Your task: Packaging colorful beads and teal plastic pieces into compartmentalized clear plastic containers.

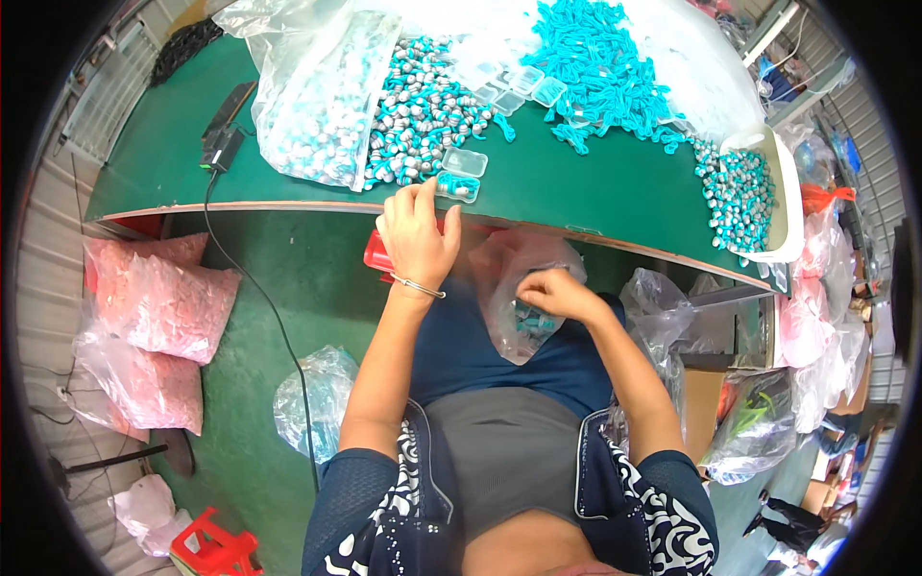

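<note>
On the far left, on the floor, lay pink plastic bags (pixel 158 317) full of small pink pieces, and lower down a red plastic stool (pixel 213 549). A black cable (pixel 257 288) ran from a black device (pixel 223 144) on the green worktop (pixel 595 187) down over the edge to the floor, past a small clear bag (pixel 312 398).

On the worktop, a big clear bag (pixel 322 96) held many small teal and grey parts, and a loose heap of the same parts (pixel 423 110) lay just beside it. The left hand (pixel 418 235) reached up to the worktop edge, with the fingers curled on a small clear plastic box (pixel 458 184) that had teal items inside. A second clear box (pixel 465 161) lay just behind it. This hand wore a thin bracelet on the wrist.

The right hand (pixel 557 291) was lower, under the worktop edge, and it was closed on the rim of a clear plastic bag (pixel 519 298) on the lap, with a few teal pieces at its bottom.

More to the right, a pile of teal cords (pixel 600 67) lay on the worktop, with some empty clear boxes (pixel 523 84) near it. At the right end stood a white tray (pixel 789 192) with more teal and grey parts. Beyond it hung pink and clear bags (pixel 816 317).
</note>
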{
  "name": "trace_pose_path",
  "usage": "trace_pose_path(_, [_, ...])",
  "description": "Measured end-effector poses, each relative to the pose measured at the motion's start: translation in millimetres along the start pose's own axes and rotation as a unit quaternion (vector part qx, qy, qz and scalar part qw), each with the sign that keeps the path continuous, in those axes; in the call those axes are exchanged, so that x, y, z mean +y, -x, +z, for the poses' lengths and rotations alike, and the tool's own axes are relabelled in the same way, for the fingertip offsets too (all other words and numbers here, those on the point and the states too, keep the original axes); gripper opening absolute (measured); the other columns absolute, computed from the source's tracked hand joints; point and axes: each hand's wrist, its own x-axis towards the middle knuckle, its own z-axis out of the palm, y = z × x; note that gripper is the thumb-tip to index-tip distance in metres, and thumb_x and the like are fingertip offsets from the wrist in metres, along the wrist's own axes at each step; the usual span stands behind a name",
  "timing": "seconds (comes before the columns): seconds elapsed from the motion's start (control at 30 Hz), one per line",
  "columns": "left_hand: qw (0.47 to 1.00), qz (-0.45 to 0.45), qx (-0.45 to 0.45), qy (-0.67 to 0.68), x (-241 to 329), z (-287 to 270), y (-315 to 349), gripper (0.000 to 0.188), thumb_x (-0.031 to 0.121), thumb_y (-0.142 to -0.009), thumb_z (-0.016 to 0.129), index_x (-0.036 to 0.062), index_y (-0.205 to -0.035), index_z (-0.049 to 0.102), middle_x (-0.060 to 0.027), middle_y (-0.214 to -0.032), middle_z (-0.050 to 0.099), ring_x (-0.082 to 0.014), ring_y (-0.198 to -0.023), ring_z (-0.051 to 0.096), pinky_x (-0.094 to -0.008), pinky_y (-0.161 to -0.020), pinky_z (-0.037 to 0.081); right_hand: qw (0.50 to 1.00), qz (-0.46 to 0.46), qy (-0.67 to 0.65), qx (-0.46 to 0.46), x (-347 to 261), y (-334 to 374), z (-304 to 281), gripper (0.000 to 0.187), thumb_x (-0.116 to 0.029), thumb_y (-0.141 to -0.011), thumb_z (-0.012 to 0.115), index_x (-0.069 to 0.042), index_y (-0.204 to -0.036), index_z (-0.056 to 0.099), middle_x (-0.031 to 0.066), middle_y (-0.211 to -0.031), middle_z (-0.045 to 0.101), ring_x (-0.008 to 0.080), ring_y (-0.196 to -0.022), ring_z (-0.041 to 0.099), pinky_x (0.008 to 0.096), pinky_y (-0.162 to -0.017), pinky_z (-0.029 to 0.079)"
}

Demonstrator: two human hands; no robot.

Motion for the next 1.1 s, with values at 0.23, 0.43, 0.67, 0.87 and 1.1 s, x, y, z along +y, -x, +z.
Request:
trace_pose_path(0.23, [0.999,-0.019,-0.023,-0.021,2.5,0.3,-2.5,0.044,0.027,-0.075,0.07,0.0071,-0.113,0.058,-0.0085,-0.101,0.056,-0.027,-0.093,0.052,-0.0391,-0.075,0.039,0.943,-0.144,0.086,0.287,-112.1,-74.7,-71.8,0.015,-0.013,-0.082,0.062,-0.005,-0.093,0.067,0.0113,-0.086,0.065,0.0242,-0.077,0.062,0.0337,-0.07,0.049])
trace_pose_path(0.43, [1.0,-0.007,-0.023,0.006,5.8,1.6,-3.1,0.04,0.024,-0.073,0.072,0.0087,-0.108,0.06,-0.0075,-0.098,0.056,-0.0263,-0.091,0.053,-0.0394,-0.073,0.039,0.905,-0.083,0.261,0.325,-93.5,-128.0,-65.8,0.019,-0.018,-0.081,0.063,-0.006,-0.095,0.067,0.0109,-0.085,0.06,0.0265,-0.077,0.06,0.038,-0.071,0.048])
trace_pose_path(0.67, [0.997,0.023,-0.056,0.054,34.3,8.3,-1.1,0.028,0.022,-0.069,0.075,0.0122,-0.093,0.065,-0.0016,-0.086,0.058,-0.022,-0.086,0.053,-0.0381,-0.074,0.036,0.946,-0.042,0.171,0.274,-76.5,-92.4,-89.4,0.018,-0.019,-0.077,0.068,-0.007,-0.09,0.067,0.0114,-0.086,0.06,0.0281,-0.08,0.061,0.039,-0.071,0.049])
trace_pose_path(0.87, [0.986,0.045,-0.134,0.083,52.5,13.7,-18.0,0.046,0.025,-0.066,0.078,0.0139,-0.107,0.061,-0.0043,-0.1,0.057,-0.0246,-0.095,0.053,-0.04,-0.077,0.036,0.947,-0.038,0.161,0.275,-60.5,-68.2,-108.7,0.019,-0.017,-0.077,0.069,-0.006,-0.092,0.067,0.0106,-0.087,0.061,0.0238,-0.074,0.062,0.0351,-0.066,0.049])
trace_pose_path(1.1, [0.95,0.099,-0.261,0.137,41.1,25.5,-42.9,0.065,0.025,-0.065,0.078,0.0134,-0.125,0.053,-0.0079,-0.123,0.052,-0.0286,-0.112,0.048,-0.042,-0.087,0.038,0.931,-0.102,0.106,0.333,-69.6,-59.4,-106.0,0.017,-0.011,-0.078,0.067,-0.005,-0.094,0.067,0.0103,-0.086,0.061,0.023,-0.074,0.061,0.0343,-0.067,0.05])
